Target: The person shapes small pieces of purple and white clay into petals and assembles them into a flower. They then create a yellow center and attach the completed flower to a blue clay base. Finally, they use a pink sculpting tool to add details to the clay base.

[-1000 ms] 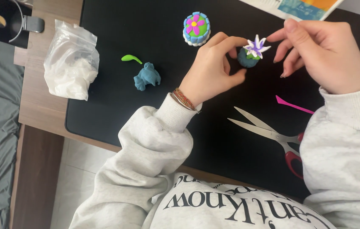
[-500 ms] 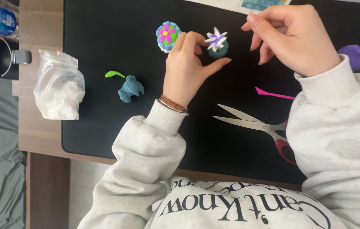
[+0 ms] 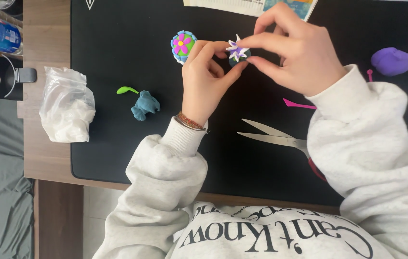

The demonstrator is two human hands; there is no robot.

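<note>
Both hands are pinching one small clay ball [image 3: 236, 56]: left hand [image 3: 204, 81] cradling, right hand [image 3: 295, 52] pressing its white-purple petals. Round flower disc [image 3: 183, 46] lying finished; purple lump [image 3: 390, 61], teal lump [image 3: 144, 105] unused.

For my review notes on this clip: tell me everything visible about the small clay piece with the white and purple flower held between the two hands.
The clay flower piece is a small dark teal ball topped by a star-shaped flower of pointed white petals over purple ones. It looks like soft modelling clay. It is held above the black mat, flower side toward the camera. The left hand pinches it from below and the right hand grips it with fingertips from the right.
</note>
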